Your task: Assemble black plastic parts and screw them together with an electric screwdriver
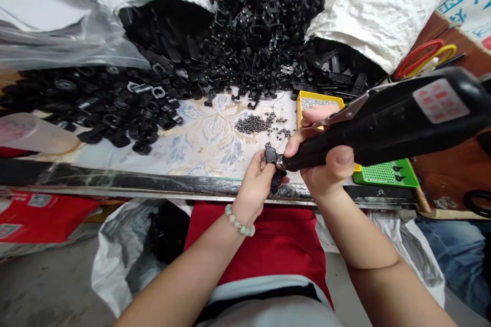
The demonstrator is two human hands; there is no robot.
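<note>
My left hand [256,181] is closed around a small black plastic part [271,156] at the table's front edge. My right hand [326,163] grips a black electric screwdriver [372,125] with a metal lever along its top and a red-and-white label. The tool lies tilted, its metal tip meeting the black part beside my left thumb. Just beyond my hands lies a loose pile of small dark screws [256,123]. A yellow tray [320,96] of tiny silvery pieces stands behind my right fingers, partly hidden by them.
Heaps of black plastic parts [264,25] spill from white sacks [368,5] along the back. Black ring-shaped parts [118,107] and a translucent cup [38,133] are at left. A green tray [383,173] sits at right, near red- and yellow-handled tools [422,59].
</note>
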